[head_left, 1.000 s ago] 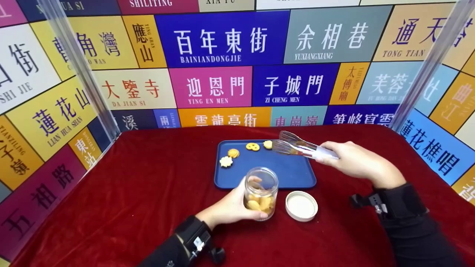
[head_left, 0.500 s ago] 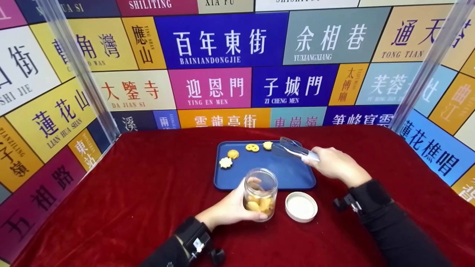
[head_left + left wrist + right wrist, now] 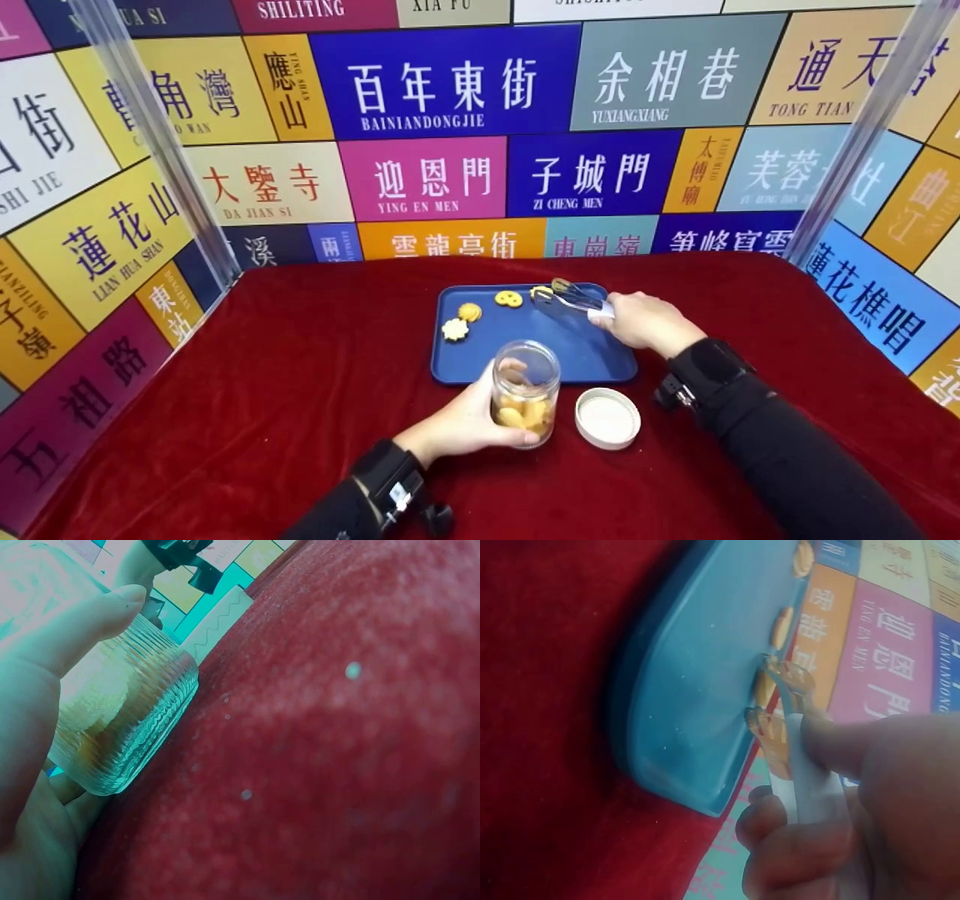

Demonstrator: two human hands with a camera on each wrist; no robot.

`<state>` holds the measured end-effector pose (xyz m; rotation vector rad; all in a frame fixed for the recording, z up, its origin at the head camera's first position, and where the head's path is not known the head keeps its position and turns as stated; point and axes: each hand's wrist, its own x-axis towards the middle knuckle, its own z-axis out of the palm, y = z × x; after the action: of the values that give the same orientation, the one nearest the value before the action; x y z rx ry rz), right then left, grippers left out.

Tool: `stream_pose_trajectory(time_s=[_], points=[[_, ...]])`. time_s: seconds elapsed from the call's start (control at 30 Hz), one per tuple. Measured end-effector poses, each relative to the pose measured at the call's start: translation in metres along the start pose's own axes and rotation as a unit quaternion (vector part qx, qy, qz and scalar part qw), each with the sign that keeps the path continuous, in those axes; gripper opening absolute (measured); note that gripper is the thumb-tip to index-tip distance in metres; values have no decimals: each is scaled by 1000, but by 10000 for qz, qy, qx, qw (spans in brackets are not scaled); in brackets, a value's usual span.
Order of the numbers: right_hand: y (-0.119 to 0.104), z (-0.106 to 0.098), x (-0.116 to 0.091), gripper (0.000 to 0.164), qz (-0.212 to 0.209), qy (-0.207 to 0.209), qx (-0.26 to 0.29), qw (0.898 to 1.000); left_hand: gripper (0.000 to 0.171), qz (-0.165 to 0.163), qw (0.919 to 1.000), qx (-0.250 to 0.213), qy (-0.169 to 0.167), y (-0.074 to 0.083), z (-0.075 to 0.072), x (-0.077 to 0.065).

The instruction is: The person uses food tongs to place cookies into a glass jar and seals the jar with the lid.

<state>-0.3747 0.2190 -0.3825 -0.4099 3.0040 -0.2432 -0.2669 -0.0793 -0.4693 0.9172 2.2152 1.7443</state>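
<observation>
My left hand [image 3: 461, 420] grips a clear glass jar [image 3: 526, 386] at the near edge of the blue tray [image 3: 469, 364]. Golden cookies [image 3: 105, 694] show through its ribbed wall, and its mouth is uncovered. In my right hand [image 3: 649, 321] are metal food tongs [image 3: 574, 300] with white handles [image 3: 810, 772]. Their two ends stand apart over the tray's far side, one on either side of a cookie [image 3: 763, 688]. Further left on the tray lie a pretzel-shaped cookie [image 3: 508, 298], a swirled cookie [image 3: 469, 312] and a pale flower-shaped cookie [image 3: 454, 329].
Right of the jar, a round white lid [image 3: 607, 418] lies on the red cloth [image 3: 300, 390]. Behind the table stands a wall of coloured signs [image 3: 450, 90], with clear upright posts [image 3: 847, 157] at both sides.
My right hand has moved left and a little lower, bringing the tongs from above the tray's right side down to the far cookie. The left hand and jar have stayed put.
</observation>
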Motion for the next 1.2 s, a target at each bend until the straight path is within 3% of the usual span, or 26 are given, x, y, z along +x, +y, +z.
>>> stream_pose_trajectory(time_s=[0.57, 0.73, 0.9, 1.2], points=[[-21, 3, 9, 58, 213, -77, -294, 9993, 89, -9, 10000, -6, 1, 1, 1, 0], [-28, 6, 11, 57, 107, 61, -346, 9993, 90, -28, 10000, 72, 27, 1, 0, -1], [-31, 6, 7, 54, -11, 227, -408, 9989, 91, -44, 9999, 144, 31, 0, 0, -1], [-21, 2, -8, 53, -74, 145, -359, 9992, 90, -23, 9999, 152, 36, 0, 0, -1]])
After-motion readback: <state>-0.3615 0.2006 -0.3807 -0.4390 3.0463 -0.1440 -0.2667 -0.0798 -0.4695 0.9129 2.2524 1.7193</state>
